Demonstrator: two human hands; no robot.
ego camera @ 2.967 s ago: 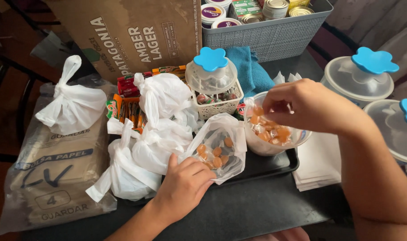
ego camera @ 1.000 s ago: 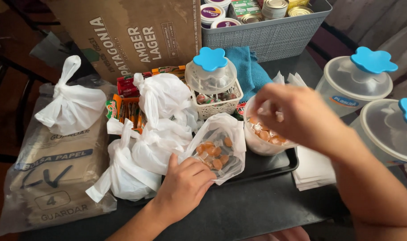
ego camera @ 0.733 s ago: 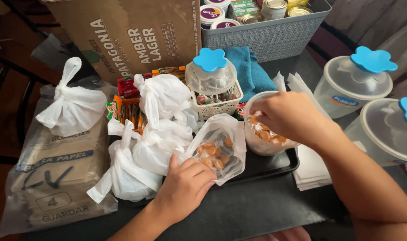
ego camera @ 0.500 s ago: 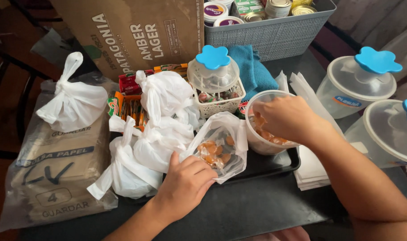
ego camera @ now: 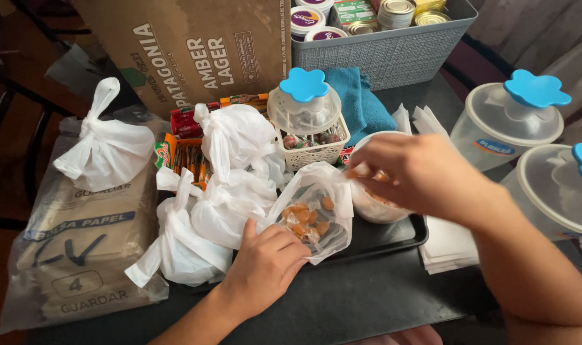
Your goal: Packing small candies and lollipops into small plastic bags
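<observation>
My left hand point(ego camera: 262, 271) sits at six o'clock on the dark counter point(ego camera: 355, 306), its fingers closed on the lower edge of a small clear plastic bag point(ego camera: 316, 207) that holds orange wrapped candies point(ego camera: 302, 220). The bag stands open, its mouth turned towards two o'clock. My right hand point(ego camera: 418, 172) comes in from three o'clock with fingertips pinched together on what looks like one orange candy, just at the bag's rim and over a round clear plastic bowl point(ego camera: 375, 203) of the same candies. The bowl rests on a black tray point(ego camera: 399, 233).

Just beside the bag at nine o'clock lie three knotted white plastic bags point(ego camera: 230, 179), touching one another; a fourth knotted white bag point(ego camera: 105, 150) sits further out on a packet of brown paper bags point(ego camera: 80, 249). At twelve o'clock stands a white lattice basket point(ego camera: 316, 150) under a clear lid with a blue flower-shaped knob point(ego camera: 303, 84). Two clear lidded tubs point(ego camera: 508, 131) stand at three o'clock.
</observation>
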